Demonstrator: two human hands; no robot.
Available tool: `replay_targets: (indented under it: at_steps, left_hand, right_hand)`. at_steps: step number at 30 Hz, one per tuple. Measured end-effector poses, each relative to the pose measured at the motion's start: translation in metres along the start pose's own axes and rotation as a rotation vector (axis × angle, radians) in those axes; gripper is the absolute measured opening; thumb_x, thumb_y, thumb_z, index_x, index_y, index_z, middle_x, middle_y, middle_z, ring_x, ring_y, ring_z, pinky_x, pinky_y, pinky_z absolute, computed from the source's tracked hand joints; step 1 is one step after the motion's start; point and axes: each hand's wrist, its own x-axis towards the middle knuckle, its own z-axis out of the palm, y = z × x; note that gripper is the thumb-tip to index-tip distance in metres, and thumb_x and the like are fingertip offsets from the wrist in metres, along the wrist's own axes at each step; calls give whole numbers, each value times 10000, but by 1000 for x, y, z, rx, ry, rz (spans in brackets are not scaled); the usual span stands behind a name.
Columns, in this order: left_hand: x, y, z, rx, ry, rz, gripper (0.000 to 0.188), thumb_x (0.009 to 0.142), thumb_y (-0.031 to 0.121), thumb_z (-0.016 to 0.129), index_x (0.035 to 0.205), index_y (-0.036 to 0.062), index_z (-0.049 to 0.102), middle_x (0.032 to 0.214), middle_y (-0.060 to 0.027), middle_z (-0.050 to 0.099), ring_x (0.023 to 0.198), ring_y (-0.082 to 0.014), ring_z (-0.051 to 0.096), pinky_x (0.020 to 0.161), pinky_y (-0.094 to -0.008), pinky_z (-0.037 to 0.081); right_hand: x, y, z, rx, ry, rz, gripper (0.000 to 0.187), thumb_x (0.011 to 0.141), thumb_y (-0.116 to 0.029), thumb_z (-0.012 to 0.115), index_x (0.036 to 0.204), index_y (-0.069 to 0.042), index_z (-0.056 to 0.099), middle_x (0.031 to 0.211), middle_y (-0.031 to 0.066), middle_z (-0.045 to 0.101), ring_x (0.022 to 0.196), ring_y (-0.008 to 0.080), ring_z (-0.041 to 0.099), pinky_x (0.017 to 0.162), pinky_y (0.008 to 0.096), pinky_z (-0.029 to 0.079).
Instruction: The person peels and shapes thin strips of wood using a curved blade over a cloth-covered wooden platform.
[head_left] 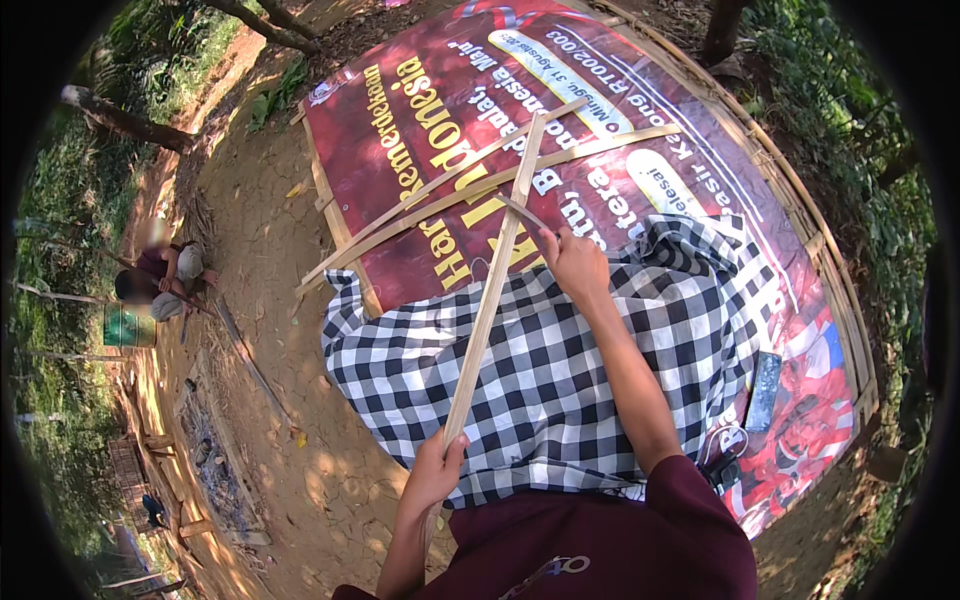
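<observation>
A long, pale bamboo strip (489,300) runs slantwise from my lap up over the red banner. Near its lower end my left hand (436,468) is closed around it. My right hand (577,264) grips a knife (522,211) by its handle, with the thin blade lying against the strip's upper part. Two more bamboo strips (437,205) lie side by side across the banner, passing by the upper end of the held one. A black-and-white checked cloth (560,350) covers my lap and spreads beneath both forearms.
The printed red banner (345,165) lies on a bamboo-edged platform (838,275). On its right are a blue-grey rectangular block (764,392) and a small dark object with a cord (722,470). Another person (165,275) squats at far left on bare earth, near a long pole (250,360).
</observation>
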Motion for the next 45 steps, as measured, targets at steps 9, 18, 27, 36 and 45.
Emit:
replay_targets:
  at_steps: [9, 18, 27, 36, 45]
  left_hand:
    - [26, -11, -8, -188, 7, -124, 225, 1013, 238, 477, 955, 31, 540, 611, 16, 447, 475, -52, 397, 416, -237, 350]
    - [78, 0, 3, -469, 53, -98, 361, 1045, 356, 367, 934, 37, 493, 597, -34, 485, 419, -113, 438, 401, -265, 395]
    - [73, 14, 4, -517, 31, -82, 400, 1047, 372, 342, 885, 41, 499, 538, -30, 469, 348, -98, 417, 316, -235, 344]
    - [77, 18, -3, -487, 176, -31, 345, 1050, 289, 336, 875, 49, 513, 518, -13, 438, 333, -87, 386, 302, -232, 322]
    - [65, 29, 3, -370, 236, 36, 339, 1052, 268, 334, 873, 44, 516, 527, -9, 440, 337, -78, 389, 304, -228, 314]
  right_hand:
    - [-57, -36, 13, 229, -335, -280, 470, 947, -463, 502, 767, -37, 587, 602, 165, 616, 582, 376, 625, 545, 476, 486]
    - [-105, -85, 6, 394, -454, -401, 414, 930, -426, 547, 798, -35, 587, 676, 142, 652, 578, 343, 637, 517, 431, 497]
    - [-109, -90, -4, 453, -360, -441, 401, 894, -421, 599, 772, -42, 546, 651, 113, 617, 535, 326, 615, 471, 410, 474]
    - [-109, -93, -12, 439, -365, -447, 428, 883, -443, 610, 748, -41, 551, 614, 103, 604, 508, 314, 610, 454, 410, 470]
    - [-117, -94, -7, 433, -344, -457, 451, 877, -478, 605, 733, -56, 535, 587, 92, 591, 494, 300, 609, 439, 390, 469]
